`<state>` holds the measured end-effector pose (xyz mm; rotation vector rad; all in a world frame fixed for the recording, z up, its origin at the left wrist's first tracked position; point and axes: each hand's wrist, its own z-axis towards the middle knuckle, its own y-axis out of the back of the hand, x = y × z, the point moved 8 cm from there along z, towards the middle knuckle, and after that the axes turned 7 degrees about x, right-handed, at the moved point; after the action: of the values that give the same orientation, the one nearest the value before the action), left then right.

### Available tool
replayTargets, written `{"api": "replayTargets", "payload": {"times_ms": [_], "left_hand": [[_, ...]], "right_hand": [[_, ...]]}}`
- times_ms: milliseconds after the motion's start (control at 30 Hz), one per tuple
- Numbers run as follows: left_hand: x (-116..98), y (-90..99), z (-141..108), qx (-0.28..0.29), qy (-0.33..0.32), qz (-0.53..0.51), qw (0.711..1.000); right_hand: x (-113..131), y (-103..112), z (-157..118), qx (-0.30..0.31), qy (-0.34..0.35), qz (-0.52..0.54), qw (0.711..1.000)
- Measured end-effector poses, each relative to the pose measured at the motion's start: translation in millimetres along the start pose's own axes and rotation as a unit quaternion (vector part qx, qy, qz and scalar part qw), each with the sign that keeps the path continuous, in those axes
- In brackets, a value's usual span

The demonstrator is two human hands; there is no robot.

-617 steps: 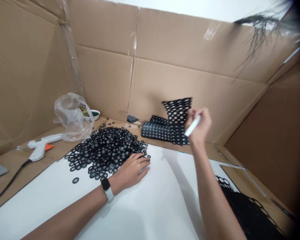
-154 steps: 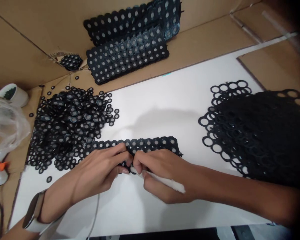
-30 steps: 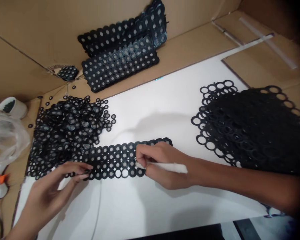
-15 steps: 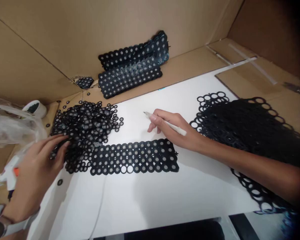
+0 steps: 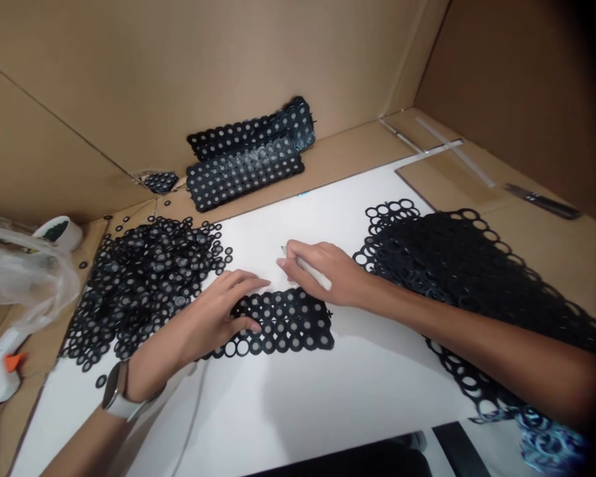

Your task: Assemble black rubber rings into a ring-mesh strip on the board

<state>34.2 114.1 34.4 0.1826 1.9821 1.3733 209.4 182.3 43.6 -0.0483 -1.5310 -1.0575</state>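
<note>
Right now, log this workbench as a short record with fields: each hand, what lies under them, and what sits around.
left hand: flat on the joined ring panel
right hand: holds a thin white stick, just above the panel
surface: white sheet on cardboard
left of panel: loose black ring pile
right: black ring mesh
back wall: stacked finished panels
far left: glue gun, plastic bag

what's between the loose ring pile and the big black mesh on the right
In the head view, between the pile of loose rings and the mesh of large rings lie the white sheet, both hands and the joined ring strip.
</note>
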Motion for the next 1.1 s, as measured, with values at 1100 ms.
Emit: {"api": "replayTargets", "payload": {"times_ms": [1100], "left_hand": [[31, -1.1, -26, -0.127, 0.064, -0.078, 0.987]], "right_hand": [[-7, -5, 3, 0.109, 0.076, 0.178, 0.975]]}}
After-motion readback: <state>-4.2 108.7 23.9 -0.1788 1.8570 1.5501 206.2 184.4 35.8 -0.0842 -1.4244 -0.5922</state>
